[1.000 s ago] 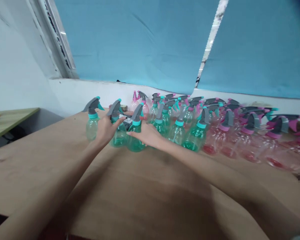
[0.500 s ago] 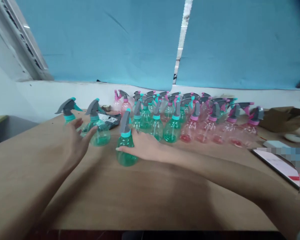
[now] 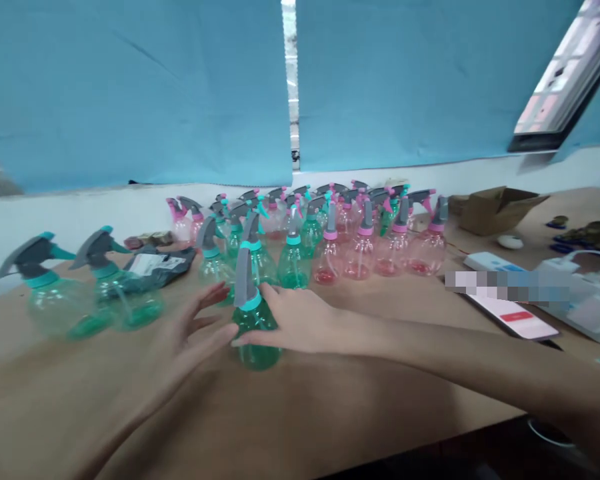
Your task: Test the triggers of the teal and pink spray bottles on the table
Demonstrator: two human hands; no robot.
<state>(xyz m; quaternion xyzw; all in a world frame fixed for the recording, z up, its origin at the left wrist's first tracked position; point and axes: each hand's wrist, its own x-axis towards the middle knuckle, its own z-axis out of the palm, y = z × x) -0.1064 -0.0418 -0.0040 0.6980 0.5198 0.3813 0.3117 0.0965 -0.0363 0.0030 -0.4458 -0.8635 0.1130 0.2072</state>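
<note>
A green spray bottle (image 3: 258, 357) with a grey trigger head and turquoise collar stands nearest to me on the table. My right hand (image 3: 303, 320) is wrapped round its right side, thumb across the front and fingers hidden behind. Just left of that bottle is my left hand (image 3: 193, 337), fingers spread and thumb tip close to the bottle; whether it touches I cannot tell. Two more green spray bottles, one at the far left (image 3: 55, 303) and one beside it (image 3: 130, 307), stand beyond my left hand. Behind the held bottle are other green bottles, among them one (image 3: 294, 263) with its nozzle turned away.
Pink spray bottles (image 3: 327, 260) stand in rows to the right and back. A dark plastic packet (image 3: 167, 267) lies behind the left bottles. At right are a phone (image 3: 510, 313), a power strip (image 3: 490, 261), a white mouse (image 3: 510, 241) and an opened cardboard box (image 3: 503, 210).
The view has swung to the right. My left hand has come away from the two left bottles and over to the held bottle. My right hand keeps its grip on that bottle.
</note>
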